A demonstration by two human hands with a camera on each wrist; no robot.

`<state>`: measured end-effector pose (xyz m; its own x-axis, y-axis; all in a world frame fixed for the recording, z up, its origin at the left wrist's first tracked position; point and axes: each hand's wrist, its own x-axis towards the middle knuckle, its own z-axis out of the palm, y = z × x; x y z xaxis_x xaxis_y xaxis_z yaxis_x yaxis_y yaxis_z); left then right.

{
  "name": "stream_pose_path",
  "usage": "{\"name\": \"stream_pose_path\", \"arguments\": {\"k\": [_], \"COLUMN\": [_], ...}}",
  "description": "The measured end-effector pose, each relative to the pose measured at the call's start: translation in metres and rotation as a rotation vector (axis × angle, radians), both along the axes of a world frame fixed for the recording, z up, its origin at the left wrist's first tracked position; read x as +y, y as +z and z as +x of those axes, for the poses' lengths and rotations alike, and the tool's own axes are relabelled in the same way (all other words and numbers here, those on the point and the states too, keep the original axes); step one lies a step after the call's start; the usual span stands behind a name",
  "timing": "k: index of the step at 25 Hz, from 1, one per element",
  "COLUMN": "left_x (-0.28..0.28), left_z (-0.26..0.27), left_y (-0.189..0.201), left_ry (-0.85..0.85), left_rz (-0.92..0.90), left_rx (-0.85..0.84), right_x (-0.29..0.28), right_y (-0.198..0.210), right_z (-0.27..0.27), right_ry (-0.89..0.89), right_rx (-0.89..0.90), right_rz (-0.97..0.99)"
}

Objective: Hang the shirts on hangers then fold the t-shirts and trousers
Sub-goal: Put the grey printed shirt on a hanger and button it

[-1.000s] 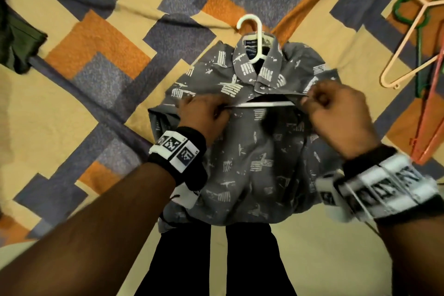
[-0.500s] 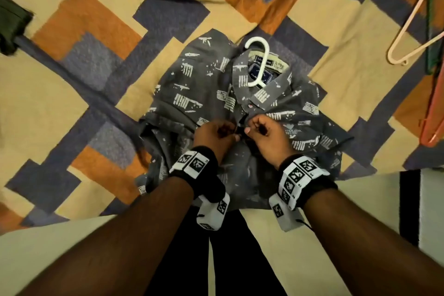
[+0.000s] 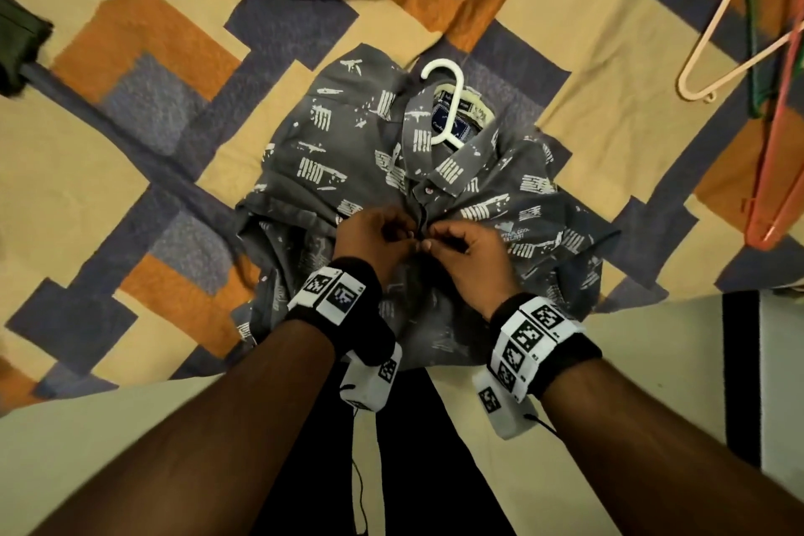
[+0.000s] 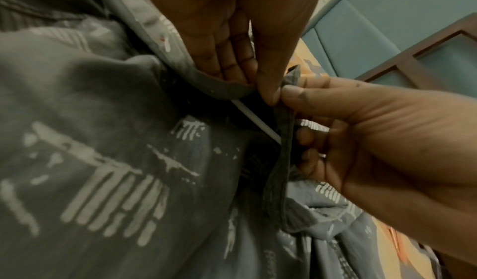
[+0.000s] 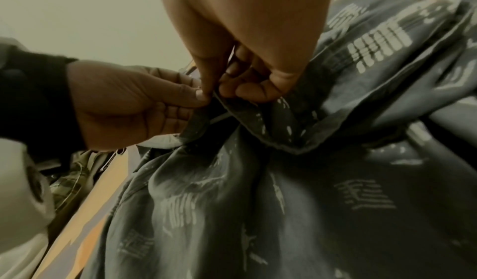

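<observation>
A grey shirt (image 3: 330, 170) with white print lies on the patchwork bedspread (image 3: 130, 152), collar away from me. A white hanger (image 3: 452, 100) sits inside it, its hook sticking out of the collar. Just below the collar button my left hand (image 3: 398, 231) and right hand (image 3: 435, 242) meet, each pinching one front edge of the shirt. In the left wrist view my left thumb and fingers (image 4: 242, 73) clamp one hem, and the hanger's white bar (image 4: 255, 120) shows in the gap. The right wrist view shows my right hand (image 5: 232, 87) pinching the other hem of the shirt (image 5: 309, 181).
Spare hangers lie at the upper right: cream (image 3: 731, 22), green (image 3: 757, 70) and orange (image 3: 778, 170). A dark green garment (image 3: 17, 44) sits at the left edge. The bed's near edge runs under my wrists. A camouflage garment (image 5: 69, 181) lies low on the left.
One second ago my hands were apart, holding the shirt's front open across the hanger bar. They have come together at the centre, drawing the two front edges closed.
</observation>
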<state>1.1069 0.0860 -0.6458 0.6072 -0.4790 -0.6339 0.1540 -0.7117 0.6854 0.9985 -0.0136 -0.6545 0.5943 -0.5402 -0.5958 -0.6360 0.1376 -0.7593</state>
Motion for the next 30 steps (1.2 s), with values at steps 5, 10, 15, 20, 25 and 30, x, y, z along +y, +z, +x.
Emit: {"name": "stream_pose_path", "arguments": {"k": [5, 10, 15, 20, 25, 30], "left_x": [0.004, 0.009, 0.011, 0.01, 0.009, 0.01], "left_z": [-0.005, -0.003, -0.002, -0.003, -0.005, -0.011], "left_y": [-0.004, -0.005, -0.006, -0.002, -0.004, -0.006], "left_ry": [-0.075, -0.105, -0.126, -0.031, -0.084, 0.018], "left_rz": [0.05, 0.109, 0.1, 0.082, 0.088, -0.034], "left_rx": [-0.073, -0.011, 0.01, 0.022, -0.057, -0.04], "right_x": [0.009, 0.01, 0.011, 0.009, 0.007, 0.004], "right_y": [-0.016, -0.019, -0.02, -0.022, -0.022, -0.019], "right_z": [-0.005, -0.012, -0.016, -0.012, -0.005, -0.003], "right_ry": [0.017, 0.047, 0.006, -0.01, -0.025, -0.059], "right_rx": [-0.018, -0.02, -0.01, -0.014, -0.036, -0.017], "right_rz": [-0.019, 0.037, 0.114, 0.183, 0.202, 0.247]}}
